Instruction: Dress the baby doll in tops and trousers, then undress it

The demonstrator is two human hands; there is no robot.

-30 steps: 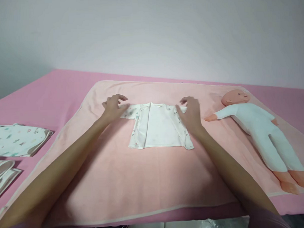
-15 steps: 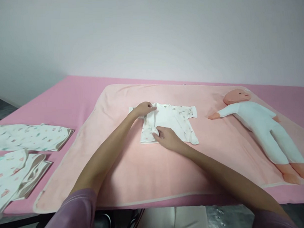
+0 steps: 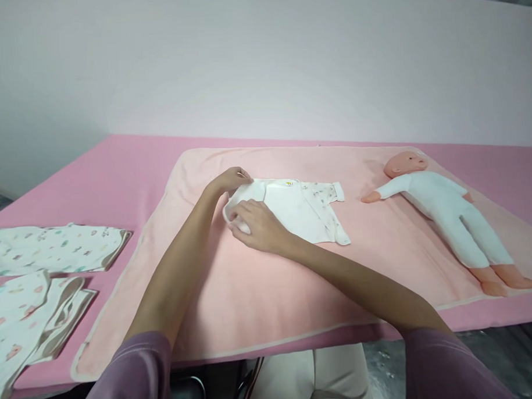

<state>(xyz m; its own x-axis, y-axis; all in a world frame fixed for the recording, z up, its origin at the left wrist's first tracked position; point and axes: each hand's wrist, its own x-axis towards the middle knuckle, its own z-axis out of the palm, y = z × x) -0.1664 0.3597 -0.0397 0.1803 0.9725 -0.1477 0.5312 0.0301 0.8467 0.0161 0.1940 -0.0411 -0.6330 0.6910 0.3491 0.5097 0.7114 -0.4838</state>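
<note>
Head view: my only feed.
Left hand (image 3: 231, 180): fingers pinching shirt (image 3: 295, 215) at its upper left edge.
Right hand (image 3: 261, 226): fingers grasping its left front flap.
Shirt: on pink blanket (image 3: 291, 306), left of doll (image 3: 438, 202).

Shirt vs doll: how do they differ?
Print: the shirt shows a small pattern; the doll has a plain white body.
Shape: the shirt is mostly flat; the doll is rounded.
Handling: the left hand and right hand are at the shirt; neither touches the doll.
Shared: both lie on the peach blanket.
</note>
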